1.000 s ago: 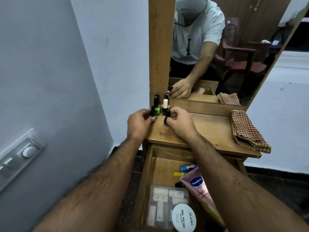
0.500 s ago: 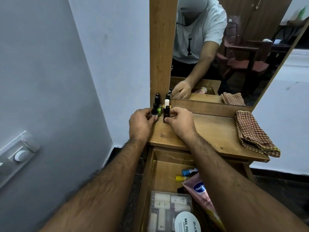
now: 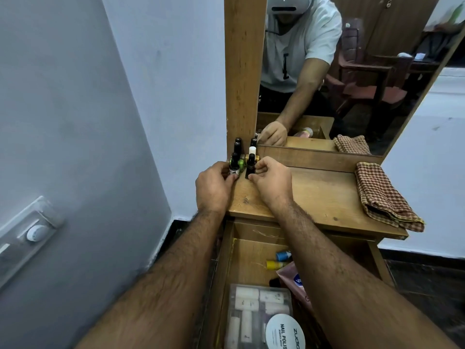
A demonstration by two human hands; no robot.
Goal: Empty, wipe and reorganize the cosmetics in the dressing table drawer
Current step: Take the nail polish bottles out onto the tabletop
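A wooden dressing table (image 3: 327, 197) stands against a pale wall, with a tall mirror (image 3: 352, 71) rising from the back of its top. The mirror reflects a person in a white T-shirt leaning in with one arm stretched forward.

Below the tabletop's front edge, the drawer (image 3: 224, 273) is pulled out. Near its front lies a clear plastic case (image 3: 251, 306) of small pale tubes, with a round white tub (image 3: 284, 332) labelled as nail polish goods touching its right corner. Beside the case is a pink Vaseline tube (image 3: 294, 280), partly hidden by the right forearm. Towards the drawer's back lie a small blue bottle (image 3: 283, 255) and a yellow one (image 3: 274, 264), side by side.

On the tabletop's right end, a folded checked cloth (image 3: 385, 197) lies flat, its edge overhanging the front.

At the tabletop's back left corner, against the mirror's wooden frame, a cluster of nail polish bottles (image 3: 242, 153) stands upright, mostly black-capped, one white-capped.

The left hand (image 3: 214, 187) curls its fingers and thumb loosely around a black-capped bottle (image 3: 234, 166) at the cluster's front left. The right hand (image 3: 273, 182) pinches a dark, slim bottle (image 3: 250, 167) between thumb and fingertips at the cluster's front right, its base on the wood.
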